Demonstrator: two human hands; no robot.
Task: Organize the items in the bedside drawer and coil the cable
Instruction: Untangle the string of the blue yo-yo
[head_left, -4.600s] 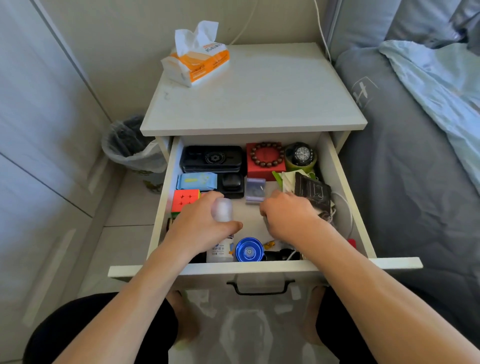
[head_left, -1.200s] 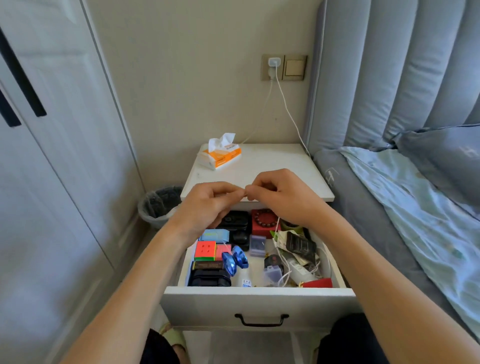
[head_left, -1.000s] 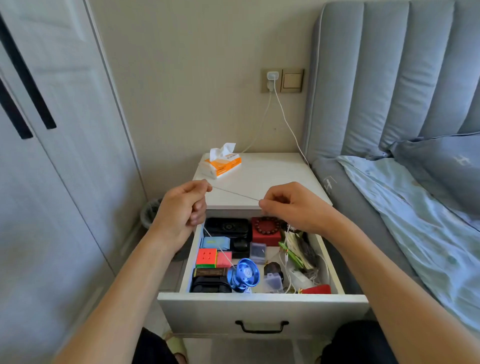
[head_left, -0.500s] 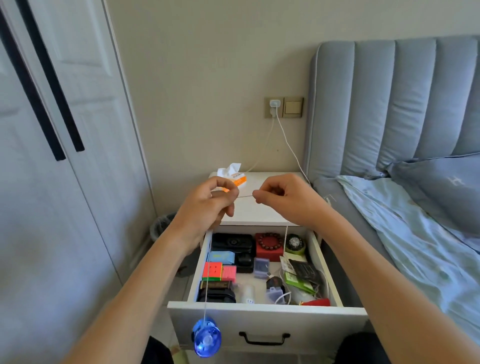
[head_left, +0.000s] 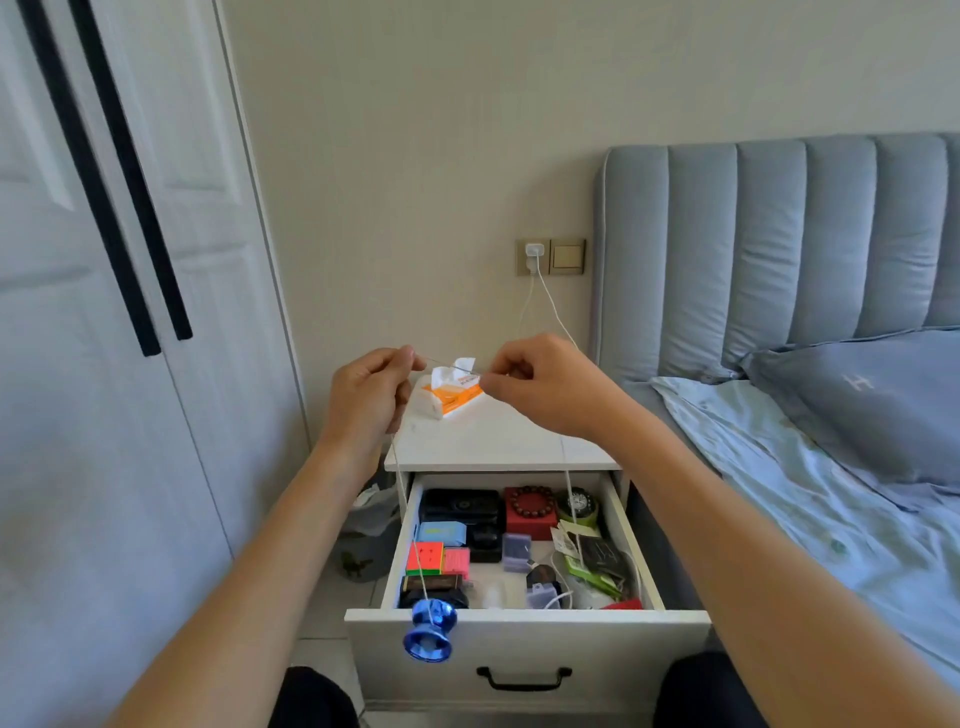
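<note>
Both hands pinching string (head_left: 451, 367), yo-yo (head_left: 430, 630) seemingly at drawer (head_left: 524, 618) edge

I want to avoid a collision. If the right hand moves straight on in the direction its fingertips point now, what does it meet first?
The right hand points left toward the left hand, along the string both pinch. It would likely meet the left hand first. The tissue pack seems farther back, though depth is unclear.

The hands are drawing apart again, the left hand (head_left: 370, 397) and right hand (head_left: 540, 382) stretching more string (head_left: 451, 367) between them. The yo-yo (head_left: 430, 630), tilted now, is hanging higher against the drawer (head_left: 524, 656) front than half a second ago.
</note>
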